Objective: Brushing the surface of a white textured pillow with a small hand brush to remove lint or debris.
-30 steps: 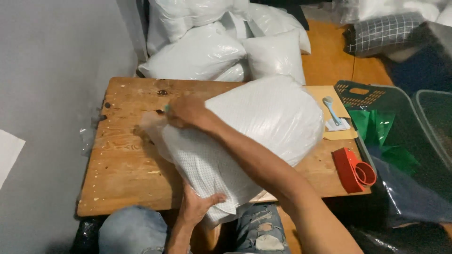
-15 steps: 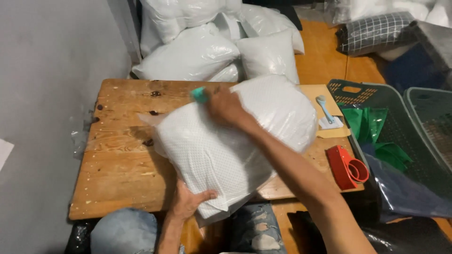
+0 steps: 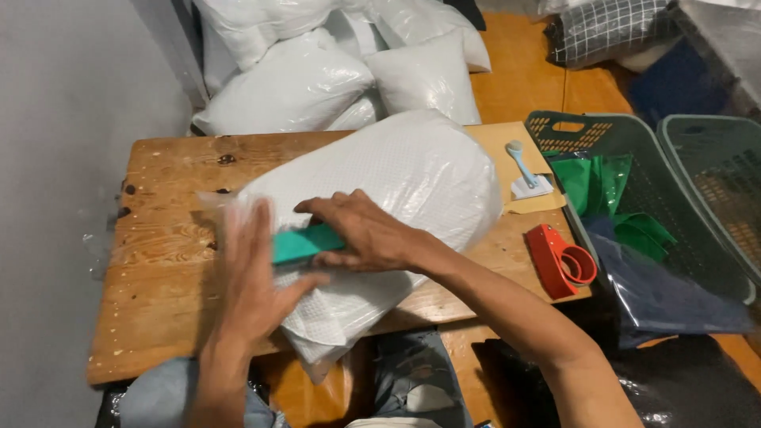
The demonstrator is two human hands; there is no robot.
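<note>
Rough wooden table (image 3: pixel 158 261) beside grey wall; bagged white pillow (image 3: pixel 396 190) lies across its middle, judged soft, light, plastic slippery, best held at near-left open end; right hand (image 3: pixel 369 234) fingers clasp green strip (image 3: pixel 305 244); left hand (image 3: pixel 250 273) blurred, flat, fingers released.

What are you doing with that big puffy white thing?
A person sits at a wooden table with a white pillow in a clear plastic bag lying across it. The right hand presses a flat teal tool against the bag, and the left hand, blurred, lies on the bag's near end. A red tape dispenser sits at the table's right edge, beside green baskets. More bagged pillows are piled behind.
</note>
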